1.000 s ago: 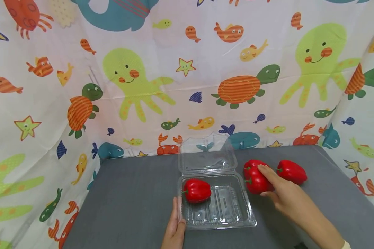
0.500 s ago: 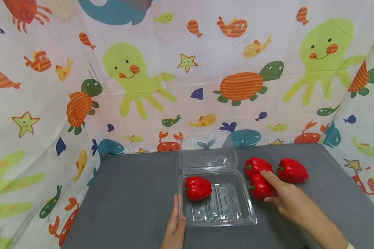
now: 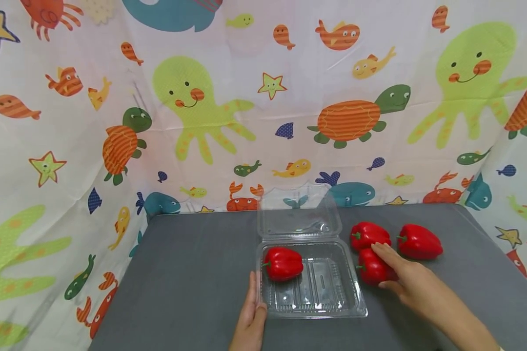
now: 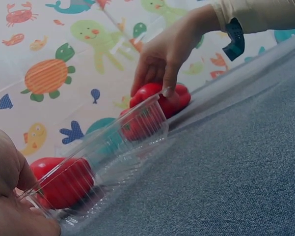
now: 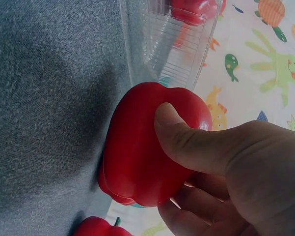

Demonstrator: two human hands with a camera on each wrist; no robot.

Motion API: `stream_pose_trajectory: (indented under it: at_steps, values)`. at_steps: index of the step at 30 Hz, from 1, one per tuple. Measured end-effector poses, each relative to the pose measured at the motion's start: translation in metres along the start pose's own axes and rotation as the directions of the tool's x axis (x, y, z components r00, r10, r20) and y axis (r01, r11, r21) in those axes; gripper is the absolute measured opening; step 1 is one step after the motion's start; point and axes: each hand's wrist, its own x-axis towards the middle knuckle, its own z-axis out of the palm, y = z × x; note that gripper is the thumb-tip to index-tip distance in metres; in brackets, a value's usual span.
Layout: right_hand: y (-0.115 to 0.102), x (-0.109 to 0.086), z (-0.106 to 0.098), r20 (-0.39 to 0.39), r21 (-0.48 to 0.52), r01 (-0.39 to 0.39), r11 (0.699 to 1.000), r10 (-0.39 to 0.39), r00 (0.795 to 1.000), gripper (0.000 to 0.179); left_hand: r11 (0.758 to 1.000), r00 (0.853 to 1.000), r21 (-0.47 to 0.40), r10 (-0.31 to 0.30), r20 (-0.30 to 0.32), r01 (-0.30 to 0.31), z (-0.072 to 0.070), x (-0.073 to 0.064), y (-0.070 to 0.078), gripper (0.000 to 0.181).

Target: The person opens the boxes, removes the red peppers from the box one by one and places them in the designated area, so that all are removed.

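In the head view my right hand (image 3: 417, 287) grips a red bell pepper (image 3: 374, 267) just right of a clear plastic clamshell container (image 3: 331, 292). The right wrist view shows the thumb (image 5: 179, 132) pressed on this pepper's side, the other fingers curled round behind. My left hand (image 3: 249, 319) holds the container's left front corner, and the left wrist view has its wall between thumb and fingers. One red bell pepper (image 3: 283, 264) lies inside on the left. Two more red bell peppers, one behind the gripped one (image 3: 370, 235) and one farther right (image 3: 419, 242), lie on the table.
The container's lid (image 3: 298, 217) stands raised at the back, near a fabric curtain (image 3: 228, 97) with sea-animal prints. Grey cloth covers the table (image 3: 193, 278). A dark band (image 4: 234, 40) shows on the right wrist.
My right hand has drawn the gripped pepper slightly toward me and right, away from the one behind it. The left hand stays at the container; the head view has shifted a little.
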Motion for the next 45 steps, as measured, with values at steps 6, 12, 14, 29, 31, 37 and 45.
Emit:
stream_pose_trajectory:
  at_steps: [6, 12, 14, 29, 31, 37, 45]
  values:
    - [0.002, 0.001, 0.003, 0.010, 0.008, -0.002, 1.000, 0.002, 1.000, 0.095, 0.999, 0.999, -0.003, -0.032, 0.000, 0.032, 0.000, 0.000, 0.002, 0.076]
    - [0.005, 0.003, 0.006, 0.021, 0.010, -0.008, 1.000, 0.007, 1.000, 0.096, 0.999, 0.999, -0.009, -0.031, 0.008, 0.031, -0.001, 0.002, 0.001, 0.076]
    - [0.006, 0.003, 0.007, 0.023, 0.014, -0.010, 1.000, 0.010, 1.000, 0.097, 1.000, 1.000, -0.012, -0.024, 0.015, 0.025, -0.001, 0.002, 0.000, 0.076]
    - [0.009, 0.002, 0.011, 0.034, 0.025, -0.017, 1.000, 0.016, 0.999, 0.096, 0.998, 0.998, 0.024, -0.063, -0.001, 0.063, -0.002, 0.001, 0.002, 0.075]
    - [0.010, 0.001, 0.011, 0.034, 0.022, -0.017, 1.000, 0.016, 0.999, 0.096, 0.998, 0.998, 0.024, -0.060, 0.003, 0.060, -0.002, 0.001, 0.002, 0.074]
    - [0.011, 0.000, 0.010, 0.040, 0.014, -0.027, 1.000, 0.026, 0.999, 0.095, 1.000, 0.999, 0.000, -0.012, 0.037, 0.012, -0.002, 0.002, 0.002, 0.074]
    - [0.010, -0.002, 0.010, 0.045, 0.006, -0.036, 0.999, 0.036, 0.998, 0.097, 1.000, 1.000, 0.010, -0.013, 0.017, 0.012, -0.001, 0.000, 0.004, 0.075]
